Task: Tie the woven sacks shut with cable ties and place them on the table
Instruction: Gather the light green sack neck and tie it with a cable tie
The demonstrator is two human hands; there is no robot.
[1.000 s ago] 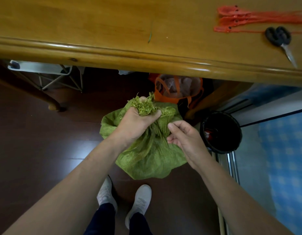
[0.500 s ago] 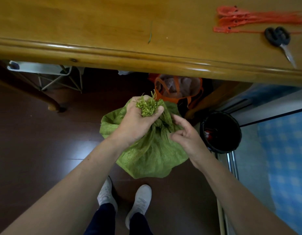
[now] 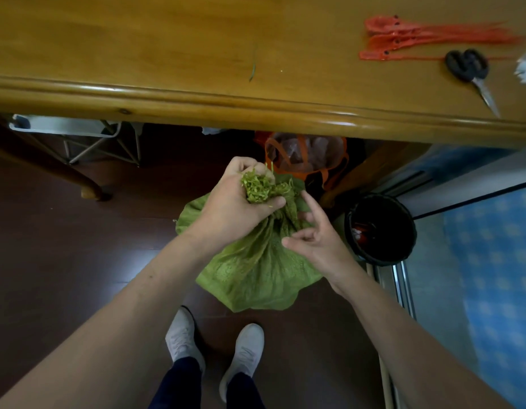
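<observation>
Head view showed the table beyond both hands, the green woven sack on the floor, its bunched neck clenched in the left hand, the right hand loose and empty just beside, and the red cable ties lying untouched well beyond: nothing tied yet, I reckoned.

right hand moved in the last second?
Yes. The right hand has stretched its index finger up toward the table edge, to the green sack's gathered neck beside the left hand.

Black-handled scissors, black bin on dark floor, orange bag, white shoes
</observation>
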